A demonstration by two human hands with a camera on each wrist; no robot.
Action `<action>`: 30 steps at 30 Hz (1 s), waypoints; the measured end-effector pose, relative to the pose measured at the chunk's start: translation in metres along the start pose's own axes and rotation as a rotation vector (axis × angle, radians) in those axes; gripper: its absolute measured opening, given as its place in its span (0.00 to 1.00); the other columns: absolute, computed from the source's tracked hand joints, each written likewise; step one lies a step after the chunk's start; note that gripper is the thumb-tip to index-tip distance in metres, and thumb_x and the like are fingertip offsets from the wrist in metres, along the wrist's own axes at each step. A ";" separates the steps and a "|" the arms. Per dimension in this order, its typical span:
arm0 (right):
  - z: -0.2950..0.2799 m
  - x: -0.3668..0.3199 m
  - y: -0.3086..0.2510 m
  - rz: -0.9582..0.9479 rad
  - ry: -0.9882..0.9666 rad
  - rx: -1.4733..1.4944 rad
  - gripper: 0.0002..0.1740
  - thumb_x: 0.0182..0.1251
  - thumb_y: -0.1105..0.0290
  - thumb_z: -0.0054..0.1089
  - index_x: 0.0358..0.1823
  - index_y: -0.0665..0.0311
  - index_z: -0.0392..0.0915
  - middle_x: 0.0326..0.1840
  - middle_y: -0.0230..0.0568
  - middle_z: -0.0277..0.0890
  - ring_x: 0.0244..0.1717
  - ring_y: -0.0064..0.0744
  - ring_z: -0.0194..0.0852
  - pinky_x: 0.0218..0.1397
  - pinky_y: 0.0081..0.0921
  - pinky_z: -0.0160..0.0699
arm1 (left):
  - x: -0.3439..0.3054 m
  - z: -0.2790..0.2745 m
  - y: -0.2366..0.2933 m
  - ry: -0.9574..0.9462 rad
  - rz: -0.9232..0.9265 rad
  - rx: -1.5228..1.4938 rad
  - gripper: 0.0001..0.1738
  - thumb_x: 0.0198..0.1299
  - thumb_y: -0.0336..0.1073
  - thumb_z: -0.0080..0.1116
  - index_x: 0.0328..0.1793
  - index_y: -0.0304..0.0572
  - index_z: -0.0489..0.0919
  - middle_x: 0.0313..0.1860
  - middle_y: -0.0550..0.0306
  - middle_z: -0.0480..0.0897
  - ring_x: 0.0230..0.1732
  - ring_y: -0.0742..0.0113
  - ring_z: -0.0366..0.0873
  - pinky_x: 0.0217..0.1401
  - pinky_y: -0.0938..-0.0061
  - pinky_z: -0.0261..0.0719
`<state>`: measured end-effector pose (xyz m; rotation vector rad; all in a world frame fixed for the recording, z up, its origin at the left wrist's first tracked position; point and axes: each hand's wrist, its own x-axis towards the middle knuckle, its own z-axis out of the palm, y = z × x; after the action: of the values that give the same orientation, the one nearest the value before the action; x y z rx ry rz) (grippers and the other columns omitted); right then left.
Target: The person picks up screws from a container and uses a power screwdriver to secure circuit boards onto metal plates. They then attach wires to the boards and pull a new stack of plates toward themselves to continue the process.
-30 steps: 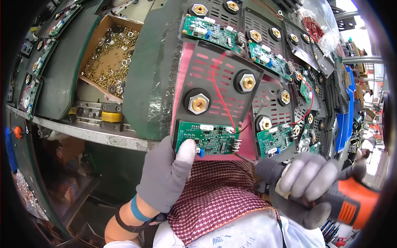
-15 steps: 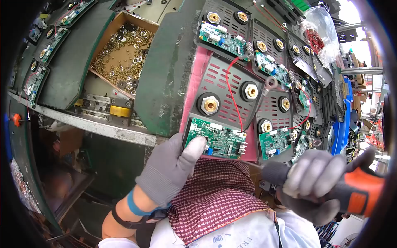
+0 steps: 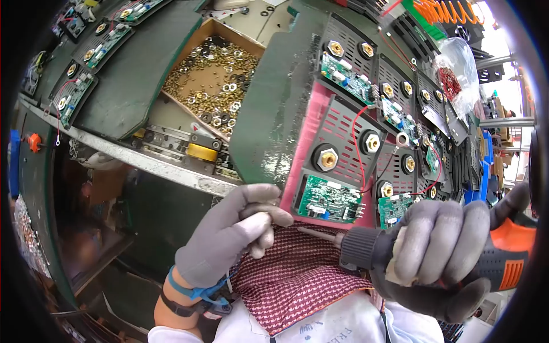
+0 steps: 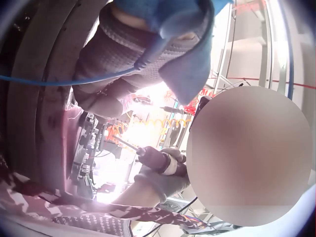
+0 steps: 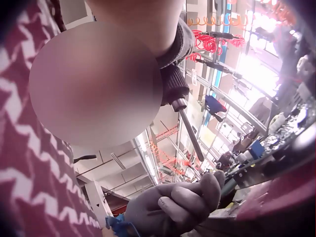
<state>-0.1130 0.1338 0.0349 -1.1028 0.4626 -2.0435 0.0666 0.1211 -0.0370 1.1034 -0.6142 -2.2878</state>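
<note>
My gloved right hand (image 3: 437,248) grips an orange and black electric screwdriver (image 3: 366,248), its long bit (image 3: 317,233) pointing left toward my left hand. The gloved left hand (image 3: 234,228) is off the board, fingers curled in with the thumb against them, beside the front left corner of the nearest plate. Nothing shows between those fingers; the inside of the hand is hidden. A green circuit board (image 3: 329,199) lies on the near end of a slotted black plate (image 3: 343,134) with two large brass-centred nuts. A red wire (image 3: 355,148) arcs over the plate, which rests on a pink mat (image 3: 306,137).
Several similar plates with boards (image 3: 346,74) crowd behind and to the right. On the left stands a cardboard box (image 3: 171,97) of brass screws, nuts and washers. A green-covered work surface (image 3: 269,114) lies between box and mat. A metal bench edge (image 3: 143,160) runs along the left front.
My left hand has come off the board's near left corner and curled its fingers. The screwdriver's bit has moved left, toward that hand. The view has shifted, so the bench appears farther right.
</note>
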 end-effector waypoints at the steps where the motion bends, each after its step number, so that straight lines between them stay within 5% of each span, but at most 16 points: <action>1: -0.003 0.004 -0.002 0.105 -0.057 -0.014 0.23 0.60 0.71 0.62 0.51 0.72 0.62 0.15 0.31 0.60 0.10 0.17 0.56 0.10 0.14 0.61 | 0.002 -0.001 -0.001 -0.028 0.012 -0.047 0.18 0.61 0.31 0.50 0.57 0.33 0.68 0.42 0.48 0.79 0.31 0.73 0.73 0.30 0.81 0.71; 2: -0.003 0.007 -0.002 0.208 -0.114 -0.028 0.13 0.60 0.70 0.62 0.37 0.69 0.67 0.14 0.31 0.59 0.10 0.18 0.56 0.10 0.14 0.61 | 0.005 -0.004 -0.004 -0.021 0.020 -0.048 0.18 0.61 0.31 0.50 0.57 0.33 0.68 0.42 0.48 0.79 0.31 0.73 0.73 0.30 0.81 0.71; 3: 0.003 0.011 -0.002 0.218 -0.068 -0.027 0.19 0.59 0.67 0.63 0.23 0.56 0.58 0.11 0.29 0.58 0.10 0.17 0.55 0.11 0.14 0.61 | 0.009 -0.007 -0.008 -0.090 0.021 -0.115 0.17 0.61 0.30 0.52 0.55 0.33 0.68 0.41 0.47 0.79 0.30 0.73 0.72 0.29 0.81 0.70; 9: 0.008 0.017 -0.003 0.236 -0.098 -0.071 0.17 0.59 0.67 0.63 0.24 0.58 0.60 0.11 0.28 0.59 0.09 0.17 0.55 0.12 0.12 0.62 | 0.014 -0.015 -0.016 -0.253 0.016 -0.335 0.14 0.64 0.37 0.55 0.49 0.33 0.71 0.35 0.53 0.78 0.28 0.77 0.70 0.28 0.84 0.69; 14: 0.008 0.017 -0.004 0.201 -0.094 0.008 0.17 0.59 0.69 0.62 0.23 0.58 0.60 0.10 0.28 0.58 0.09 0.17 0.55 0.11 0.12 0.62 | 0.015 -0.013 -0.016 -0.239 0.005 -0.156 0.25 0.66 0.54 0.51 0.46 0.34 0.75 0.31 0.59 0.78 0.26 0.79 0.70 0.26 0.85 0.67; 21: 0.014 0.015 -0.003 0.255 -0.072 -0.044 0.18 0.58 0.68 0.64 0.23 0.57 0.59 0.10 0.28 0.58 0.10 0.18 0.56 0.11 0.13 0.61 | 0.010 -0.011 -0.008 -0.177 -0.019 -0.005 0.26 0.66 0.56 0.50 0.43 0.36 0.77 0.27 0.61 0.77 0.22 0.80 0.68 0.22 0.85 0.65; 30: 0.016 0.012 0.005 0.205 -0.019 -0.002 0.19 0.58 0.67 0.64 0.23 0.56 0.59 0.12 0.29 0.59 0.12 0.18 0.58 0.12 0.13 0.61 | 0.010 -0.004 -0.012 -0.196 -0.094 -0.214 0.27 0.62 0.58 0.54 0.40 0.37 0.76 0.22 0.61 0.74 0.19 0.79 0.63 0.20 0.84 0.58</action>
<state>-0.1016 0.1223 0.0472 -1.0307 0.5453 -1.8533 0.0612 0.1229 -0.0522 0.8294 -0.3844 -2.4945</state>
